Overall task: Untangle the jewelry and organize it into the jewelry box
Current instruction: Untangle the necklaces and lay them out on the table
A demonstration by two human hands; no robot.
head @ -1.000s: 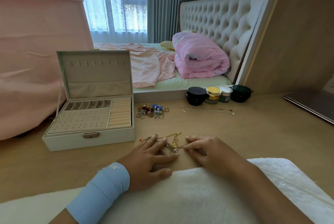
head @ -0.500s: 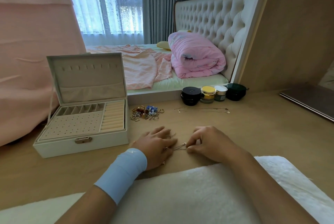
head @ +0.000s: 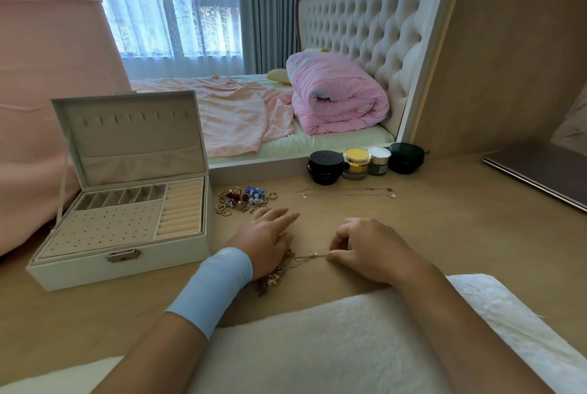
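A tangle of gold chains (head: 274,276) lies on the wooden table under my left hand (head: 265,242), which presses flat on it with fingers spread. My right hand (head: 362,247) pinches one thin gold chain (head: 313,256) drawn out of the tangle toward the right. The white jewelry box (head: 117,260) stands open at the left, its ring rolls and earring panel bare. A heap of rings and earrings (head: 244,199) lies beside the box. A loose gold necklace (head: 346,192) is stretched out farther back.
Several cosmetic jars (head: 365,163) stand at the table's far edge. A closed laptop (head: 540,171) lies at the right. A white fluffy cover (head: 317,346) borders the near edge. A bed with a pink quilt is behind the table.
My right hand has moved right, drawing a chain out of the tangle. My left hand has slid over the tangle and holds it down.
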